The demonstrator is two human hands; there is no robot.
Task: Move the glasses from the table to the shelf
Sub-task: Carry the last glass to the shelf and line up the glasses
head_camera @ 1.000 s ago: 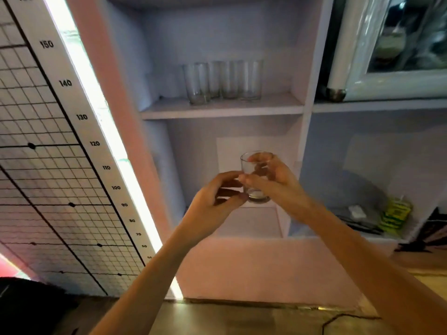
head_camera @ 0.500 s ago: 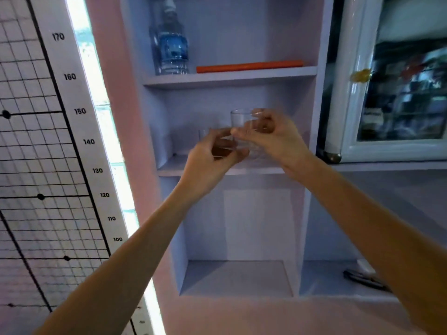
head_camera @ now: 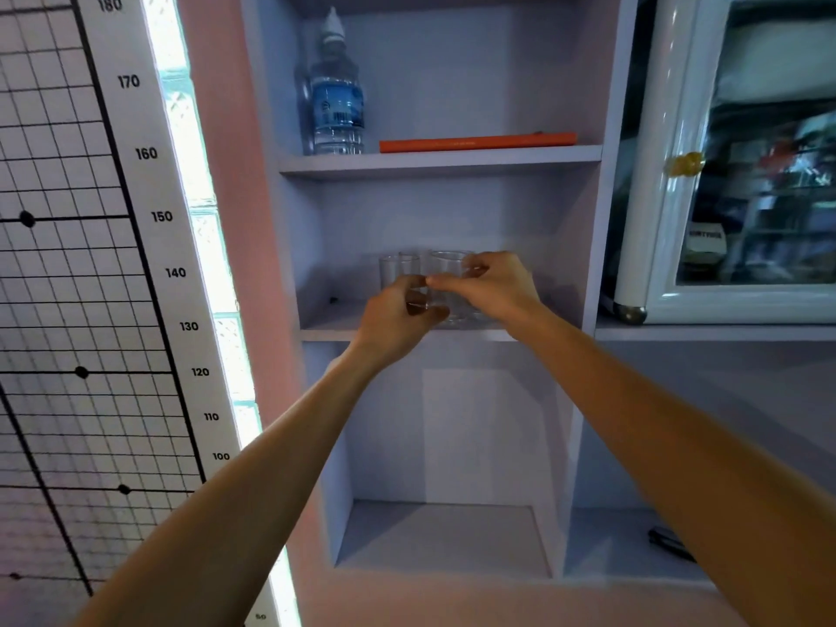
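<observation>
A clear drinking glass [head_camera: 448, 273] is at the middle shelf [head_camera: 325, 330] of a pale lilac cabinet, its base low over or on the board. My right hand [head_camera: 493, 289] grips it near the rim from the right. My left hand [head_camera: 398, 316] holds its lower left side with fingers curled. Other clear glasses [head_camera: 396, 269] stand on the same shelf just behind and to the left, partly hidden by my hands.
On the shelf above stand a water bottle [head_camera: 337, 97] and a flat orange object [head_camera: 477, 141]. A white glass-door cabinet [head_camera: 742, 165] is on the right. A height chart [head_camera: 90, 264] covers the wall on the left. The lower compartment [head_camera: 443, 536] holds nothing.
Both hands have carried the glass upward and forward from below the shelf to the shelf board, among the other glasses. The camera has tilted up, bringing the bottle shelf into view.
</observation>
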